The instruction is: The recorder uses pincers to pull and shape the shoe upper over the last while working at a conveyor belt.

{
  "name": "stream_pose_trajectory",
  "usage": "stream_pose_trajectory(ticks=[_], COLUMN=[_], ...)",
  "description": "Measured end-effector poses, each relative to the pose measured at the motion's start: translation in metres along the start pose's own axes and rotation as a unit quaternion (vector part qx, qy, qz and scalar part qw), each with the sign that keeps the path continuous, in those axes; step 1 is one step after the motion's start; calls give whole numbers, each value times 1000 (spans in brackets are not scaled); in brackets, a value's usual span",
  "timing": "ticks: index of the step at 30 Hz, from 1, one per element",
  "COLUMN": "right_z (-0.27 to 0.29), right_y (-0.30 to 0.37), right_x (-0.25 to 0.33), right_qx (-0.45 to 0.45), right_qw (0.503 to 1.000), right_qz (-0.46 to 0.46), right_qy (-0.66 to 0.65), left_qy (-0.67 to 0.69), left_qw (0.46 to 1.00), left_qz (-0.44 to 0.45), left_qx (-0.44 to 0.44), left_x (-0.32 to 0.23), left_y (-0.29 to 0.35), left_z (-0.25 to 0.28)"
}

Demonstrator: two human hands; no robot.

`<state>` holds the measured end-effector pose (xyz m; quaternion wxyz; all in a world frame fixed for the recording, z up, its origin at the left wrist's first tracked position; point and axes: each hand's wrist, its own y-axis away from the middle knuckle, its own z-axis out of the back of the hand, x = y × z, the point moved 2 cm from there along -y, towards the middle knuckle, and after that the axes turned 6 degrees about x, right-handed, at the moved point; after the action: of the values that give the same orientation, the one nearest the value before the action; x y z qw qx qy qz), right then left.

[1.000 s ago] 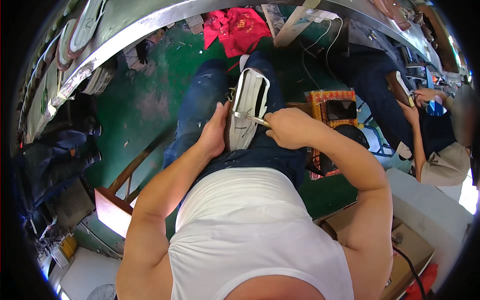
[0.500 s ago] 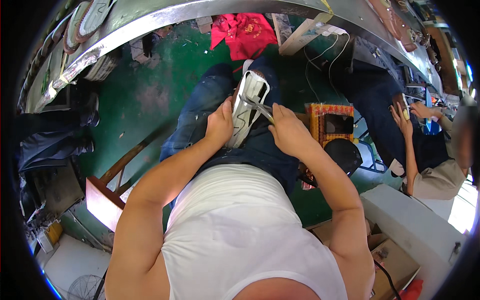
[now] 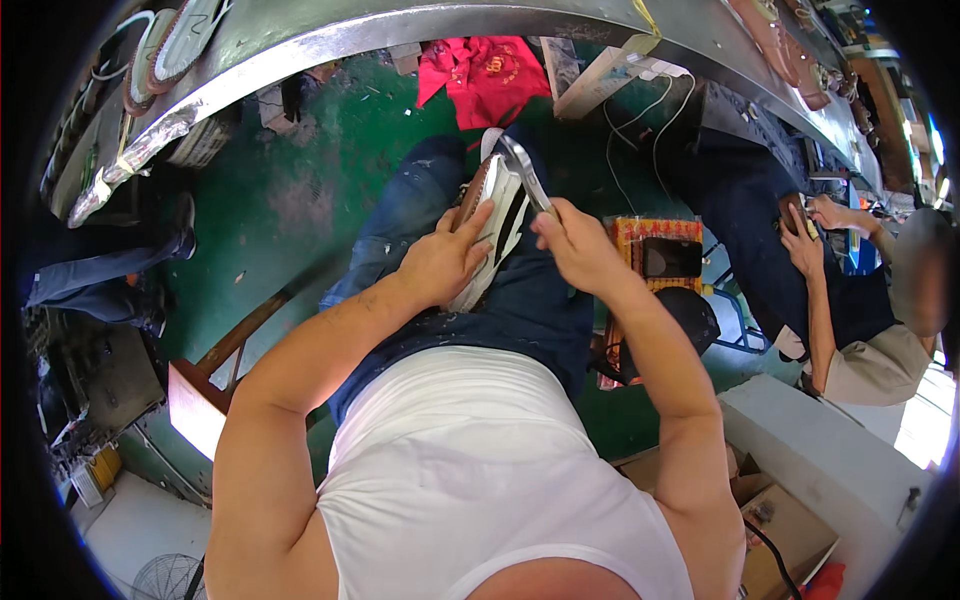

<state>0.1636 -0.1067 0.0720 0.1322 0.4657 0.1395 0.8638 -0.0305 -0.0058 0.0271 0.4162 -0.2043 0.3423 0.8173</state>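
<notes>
A person's right hand [image 3: 578,240] is closing around the handle of a metal tool [image 3: 530,178], while the left hand [image 3: 440,265] is pressing its fingers over a shoe [image 3: 507,192], pinning it across the thighs. The thumb's exact hold is staying unclear. The shoe is lying on the lap between the two hands, its pale sole facing up and its brown side showing at left. Its long axis is running from the waist outward, leaning slightly right; which end is the toe is proving hard to tell.

The tool's curved head is crossing the shoe's far right edge, and whether they are touching cannot be made out. The left fingers are covering part of the sole.

Beyond the knees, a red cloth [image 3: 487,82] is lying on the green floor [image 3: 300,200] below a bench [image 3: 400,32]. To the right, a phone [image 3: 672,257] is resting on an orange packet [image 3: 630,240] near a black item [image 3: 675,325]. Farther right, a co-worker [image 3: 880,345] is handling another shoe, mostly hidden by hands. The frame's dark rim is cutting off a wire fan [image 3: 165,577] at lower left.
</notes>
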Motion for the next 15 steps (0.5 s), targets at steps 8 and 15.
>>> stream_pose_trajectory(ticks=[8, 15], right_z=[-17, -31], right_y=[-3, 30], right_x=[-24, -66], right_qx=[43, -69], right_qw=[997, 974], right_qz=[-43, -66], right_qy=[53, -205], left_qy=[273, 78], left_qw=[955, 991], left_qz=[54, 98], left_qx=[-97, 56], left_x=[39, -8], left_y=[28, 29], left_z=[-34, 46])
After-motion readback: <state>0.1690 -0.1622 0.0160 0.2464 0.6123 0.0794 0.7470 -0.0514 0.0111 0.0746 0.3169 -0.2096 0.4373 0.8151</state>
